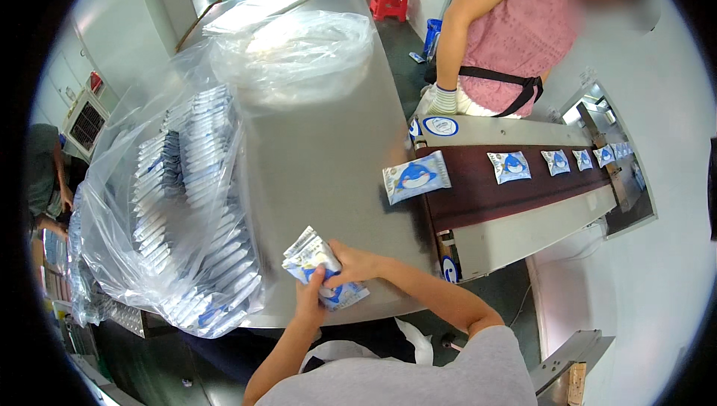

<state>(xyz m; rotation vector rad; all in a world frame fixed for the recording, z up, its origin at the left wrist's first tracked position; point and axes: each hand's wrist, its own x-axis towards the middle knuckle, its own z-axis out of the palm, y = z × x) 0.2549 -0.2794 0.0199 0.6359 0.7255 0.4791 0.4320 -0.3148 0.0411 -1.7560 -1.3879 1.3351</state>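
Near the front edge of the metal table, my left hand (310,295) and my right hand (354,262) are closed together on several small white and blue packets (308,251), stacked and printed with a blue sea animal. Another packet (343,297) shows below my fingers; how many I hold is hidden. To the left, a large clear plastic bag (104,234) lies open around rows of similar packets (213,156) standing on edge. At the right, a single packet (417,177) lies at the near end of the brown conveyor belt (478,208), overhanging toward the table.
More packets (509,168) sit in a line on the belt, reaching a wall opening. Behind the conveyor stands a co-worker (515,40) wearing a striped glove (442,100). Crumpled clear bags (299,55) cover the table's far part. Red stools (389,0) stand beyond. Another person (46,174) is far left.
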